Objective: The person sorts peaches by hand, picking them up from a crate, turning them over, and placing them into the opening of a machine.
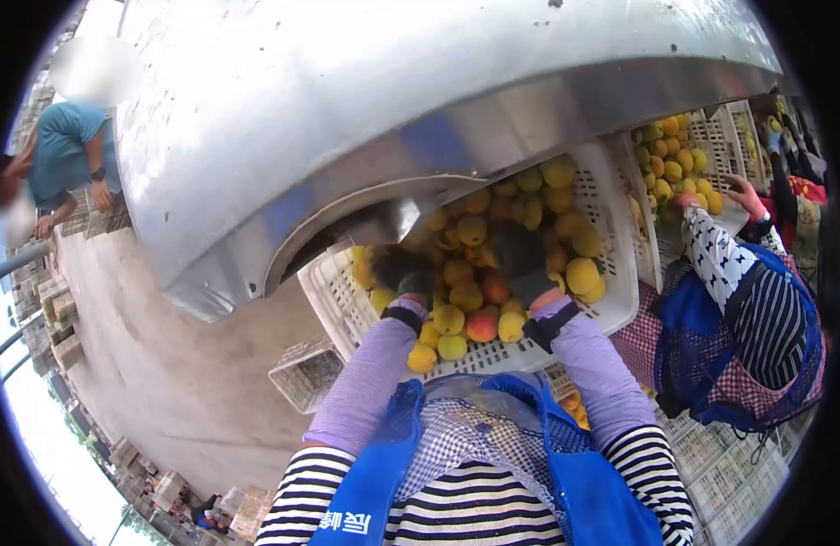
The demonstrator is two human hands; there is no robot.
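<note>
A white slatted crate [620, 264] full of yellow and orange round fruit [465, 294] stands in front of me, below a metal machine. My left hand [404, 271], in a dark glove, is down among the fruit on the crate's left side. Toward the right side, my right hand [518, 259], also gloved, reaches into the fruit. Both hands are dark and blurred, and their fingers cannot be made out. Purple checked sleeves cover both forearms.
The large metal machine [347, 100] overhangs the crate's far side. A co-worker [757, 300] handles fruit in another crate at the right. An empty crate [309, 373] lies on the floor at left. Another person [70, 159] bends at the far left, near stacked crates.
</note>
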